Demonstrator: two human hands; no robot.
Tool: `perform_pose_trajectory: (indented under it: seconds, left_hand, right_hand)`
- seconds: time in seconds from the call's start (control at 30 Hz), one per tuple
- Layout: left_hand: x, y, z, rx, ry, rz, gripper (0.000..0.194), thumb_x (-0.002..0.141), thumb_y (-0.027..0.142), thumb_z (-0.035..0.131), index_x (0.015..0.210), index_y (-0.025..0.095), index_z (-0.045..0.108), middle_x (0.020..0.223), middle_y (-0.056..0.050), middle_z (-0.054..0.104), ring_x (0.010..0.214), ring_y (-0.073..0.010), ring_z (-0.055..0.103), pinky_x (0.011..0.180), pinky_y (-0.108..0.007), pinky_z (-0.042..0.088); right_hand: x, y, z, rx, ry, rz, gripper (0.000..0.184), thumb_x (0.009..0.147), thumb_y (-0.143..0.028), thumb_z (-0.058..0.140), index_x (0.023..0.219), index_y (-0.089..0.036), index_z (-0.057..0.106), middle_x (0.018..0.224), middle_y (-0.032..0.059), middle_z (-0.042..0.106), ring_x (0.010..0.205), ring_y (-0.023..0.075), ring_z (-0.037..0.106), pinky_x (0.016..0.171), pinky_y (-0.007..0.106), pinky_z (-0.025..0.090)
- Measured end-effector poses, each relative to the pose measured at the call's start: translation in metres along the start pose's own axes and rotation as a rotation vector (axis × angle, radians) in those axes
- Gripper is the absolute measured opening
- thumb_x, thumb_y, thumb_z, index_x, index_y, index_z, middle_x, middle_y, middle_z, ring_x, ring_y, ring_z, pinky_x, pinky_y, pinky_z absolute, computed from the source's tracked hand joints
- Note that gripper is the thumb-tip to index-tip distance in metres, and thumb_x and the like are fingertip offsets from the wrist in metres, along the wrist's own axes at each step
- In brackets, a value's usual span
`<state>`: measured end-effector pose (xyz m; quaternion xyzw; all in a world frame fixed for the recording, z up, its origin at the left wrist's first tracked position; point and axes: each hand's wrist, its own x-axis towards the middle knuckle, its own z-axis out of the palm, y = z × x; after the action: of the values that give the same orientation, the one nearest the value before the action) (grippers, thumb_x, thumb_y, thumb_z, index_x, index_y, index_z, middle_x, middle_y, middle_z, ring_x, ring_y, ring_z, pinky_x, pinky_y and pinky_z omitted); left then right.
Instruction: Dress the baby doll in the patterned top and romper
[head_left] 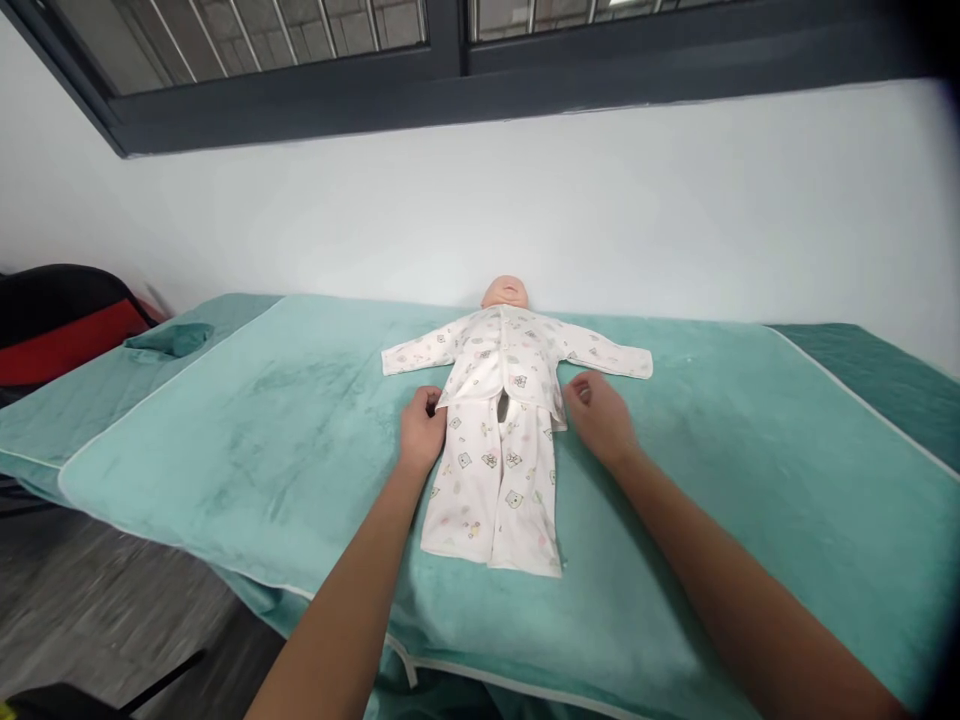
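Observation:
A baby doll (505, 292) lies on its back with its head toward the wall. It is dressed in a white patterned baby shirt (501, 350), sleeves stretched out to both sides. Below it, white patterned baby pants (491, 490) lie flat, their waist under the shirt's hem. My left hand (422, 430) is closed at the hem's left corner, pinching the cloth. On the other side, the curled fingers of my right hand (601, 415) pinch the shirt's right edge near the hem. A small dark gap shows between the shirt's hem and the pants at the middle.
A teal cover with white piping (262, 430) spreads over the bed. Behind it rises a white wall (337, 220) beneath a dark window frame (300, 105). At the far left are a black and red chair back (71, 325) and a bunched teal cloth (171, 340).

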<state>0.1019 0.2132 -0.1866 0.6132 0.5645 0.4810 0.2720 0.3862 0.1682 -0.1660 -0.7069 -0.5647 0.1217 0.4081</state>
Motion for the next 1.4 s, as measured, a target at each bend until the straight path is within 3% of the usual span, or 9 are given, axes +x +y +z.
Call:
perform_pose_trajectory:
  seconds: [0.1, 0.17, 0.27, 0.57, 0.77, 1.07, 1.23, 1.4]
  left_hand:
    - [0.0, -0.001, 0.0, -0.003, 0.013, -0.005, 0.016, 0.077, 0.025, 0.059, 0.092, 0.021, 0.06, 0.078, 0.002, 0.066, 0.072, -0.0153, 0.057, 0.067, -0.027, 0.042]
    - [0.0, 0.001, 0.0, 0.001, 0.021, -0.007, 0.015, 0.076, 0.024, 0.06, 0.09, 0.021, 0.058, 0.077, 0.003, 0.064, 0.071, -0.0149, 0.055, 0.066, -0.027, 0.041]
    - [-0.001, 0.005, -0.001, 0.048, 0.055, -0.004, 0.01, 0.073, 0.021, 0.058, 0.082, 0.022, 0.052, 0.071, 0.004, 0.057, 0.067, -0.0141, 0.05, 0.063, -0.026, 0.038]
    - [-0.001, 0.007, -0.003, 0.127, 0.073, 0.023, 0.013, 0.07, 0.017, 0.055, 0.071, 0.022, 0.043, 0.062, 0.006, 0.045, 0.061, -0.0134, 0.041, 0.059, -0.027, 0.031]
    - [-0.001, 0.007, -0.002, 0.112, 0.05, 0.039, 0.013, 0.068, 0.016, 0.055, 0.068, 0.022, 0.043, 0.06, 0.006, 0.043, 0.06, -0.0131, 0.04, 0.058, -0.027, 0.029]
    - [-0.002, 0.005, -0.003, 0.111, 0.034, 0.055, 0.014, 0.07, 0.017, 0.054, 0.066, 0.022, 0.042, 0.059, 0.006, 0.042, 0.061, -0.0132, 0.038, 0.057, -0.027, 0.028]
    - [-0.002, 0.005, -0.003, 0.099, 0.029, 0.047, 0.015, 0.07, 0.017, 0.055, 0.066, 0.022, 0.041, 0.06, 0.006, 0.041, 0.062, -0.0133, 0.038, 0.058, -0.027, 0.029]
    - [-0.002, 0.006, -0.003, 0.101, 0.024, 0.021, 0.015, 0.07, 0.017, 0.055, 0.067, 0.022, 0.041, 0.06, 0.006, 0.042, 0.061, -0.0133, 0.039, 0.058, -0.027, 0.028]
  right_hand:
    - [-0.024, -0.013, 0.008, -0.122, -0.23, -0.164, 0.008, 0.091, -0.025, 0.047, 0.087, -0.022, 0.053, 0.09, 0.0037, 0.063, 0.076, 0.0176, 0.055, 0.065, 0.029, 0.035]
    - [-0.033, -0.016, 0.008, -0.162, -0.297, -0.267, 0.012, 0.09, -0.02, 0.044, 0.079, -0.022, 0.048, 0.09, 0.0043, 0.061, 0.077, 0.017, 0.053, 0.066, 0.029, 0.034]
    - [-0.038, -0.018, 0.003, -0.139, -0.33, -0.298, 0.016, 0.089, -0.018, 0.044, 0.074, -0.022, 0.041, 0.086, 0.0031, 0.057, 0.074, 0.0158, 0.05, 0.067, 0.028, 0.034]
    - [-0.038, -0.016, -0.003, -0.082, -0.332, -0.219, 0.017, 0.088, -0.026, 0.049, 0.074, -0.023, 0.04, 0.076, -0.0005, 0.056, 0.068, 0.0148, 0.048, 0.062, 0.028, 0.031]
    - [-0.035, -0.011, -0.001, -0.085, -0.3, -0.108, 0.013, 0.091, -0.035, 0.047, 0.084, -0.024, 0.045, 0.072, -0.0021, 0.055, 0.065, 0.0159, 0.047, 0.061, 0.028, 0.03]
    - [-0.035, -0.012, -0.008, -0.099, -0.318, -0.192, 0.024, 0.091, -0.031, 0.047, 0.072, -0.023, 0.036, 0.068, -0.0025, 0.05, 0.064, 0.0143, 0.044, 0.06, 0.028, 0.028]
    - [-0.038, -0.014, -0.011, -0.222, -0.259, -0.157, 0.033, 0.094, -0.038, 0.047, 0.067, -0.022, 0.035, 0.068, -0.001, 0.052, 0.061, 0.0139, 0.042, 0.058, 0.028, 0.024]
    - [-0.041, -0.014, -0.01, -0.359, -0.277, -0.127, 0.03, 0.094, -0.038, 0.048, 0.069, -0.022, 0.043, 0.067, 0.0005, 0.057, 0.06, 0.0148, 0.042, 0.057, 0.029, 0.02]
